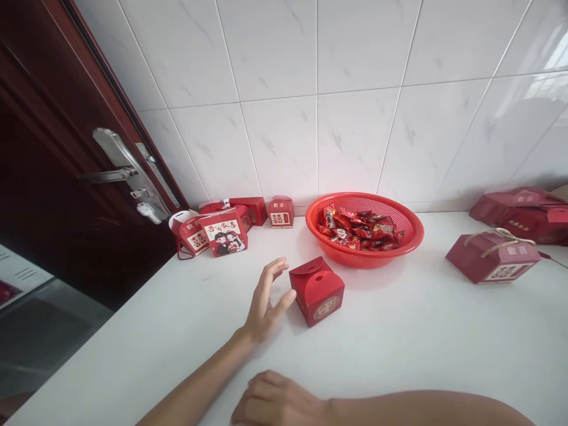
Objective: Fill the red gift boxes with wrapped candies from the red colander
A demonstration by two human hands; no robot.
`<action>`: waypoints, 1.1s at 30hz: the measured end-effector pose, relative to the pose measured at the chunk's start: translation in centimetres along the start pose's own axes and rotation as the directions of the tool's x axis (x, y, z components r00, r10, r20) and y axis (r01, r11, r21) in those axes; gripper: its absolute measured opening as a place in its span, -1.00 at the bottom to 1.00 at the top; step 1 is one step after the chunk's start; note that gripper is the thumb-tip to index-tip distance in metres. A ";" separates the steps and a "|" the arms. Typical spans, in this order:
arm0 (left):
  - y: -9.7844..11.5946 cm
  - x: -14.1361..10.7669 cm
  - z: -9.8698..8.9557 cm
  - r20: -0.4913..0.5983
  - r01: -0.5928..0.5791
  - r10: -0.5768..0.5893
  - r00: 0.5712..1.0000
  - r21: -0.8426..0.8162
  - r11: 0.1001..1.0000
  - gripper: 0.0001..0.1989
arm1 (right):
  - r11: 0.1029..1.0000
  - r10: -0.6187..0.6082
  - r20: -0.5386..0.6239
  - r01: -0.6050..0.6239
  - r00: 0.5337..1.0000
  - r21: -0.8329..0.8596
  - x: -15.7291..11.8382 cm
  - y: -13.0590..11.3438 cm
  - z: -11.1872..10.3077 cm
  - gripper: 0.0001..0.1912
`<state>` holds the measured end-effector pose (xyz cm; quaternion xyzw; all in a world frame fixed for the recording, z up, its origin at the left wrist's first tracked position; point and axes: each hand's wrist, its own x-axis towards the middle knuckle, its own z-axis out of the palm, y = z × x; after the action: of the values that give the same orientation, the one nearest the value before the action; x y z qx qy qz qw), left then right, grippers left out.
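Observation:
A small red box (323, 297) with rounded top flaps and a gold round emblem stands on the white table (377, 349). Just left of it is my left hand (268, 302), its fingers apart and its thumb close to the box's side; nothing is in it. Nearer the front edge of the picture rests my right hand (277, 402), fingers bent and turned down, their tips hidden from view. Behind the box a red plastic basket (412, 241) holds several red-wrapped candies (366, 229).
Several printed red boxes (228, 232) stand at the back left, with a small one (281, 213) by the tiled wall. A box tied with twine (494, 257) and more dark red boxes (523, 216) lie right. A brown door (53, 118) with a handle is left.

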<state>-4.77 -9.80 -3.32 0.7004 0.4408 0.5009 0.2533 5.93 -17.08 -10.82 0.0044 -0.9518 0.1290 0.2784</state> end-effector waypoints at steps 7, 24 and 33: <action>0.1 0.0 -0.3 0.002 -0.035 0.035 0.999 0.092 0.995 -0.78 | 0.973 -0.133 -0.262 0.076 0.956 -0.217 0.5 -0.3 -2.2 -0.83; 1.2 0.0 -0.1 0.081 0.076 -0.077 0.994 0.009 0.997 -0.63 | 0.750 0.655 -0.010 -0.652 0.756 -0.108 -1.3 5.2 -23.5 -0.71; 1.1 -0.1 -0.2 0.033 0.117 -0.115 0.993 -0.095 0.989 -0.64 | 0.800 0.385 0.277 -0.468 0.880 0.376 -0.6 4.6 -23.7 -0.72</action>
<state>-4.60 -10.45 -2.43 0.6673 0.4525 0.4965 0.3216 18.58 -6.80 6.98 -0.1370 -0.8969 0.3953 0.1435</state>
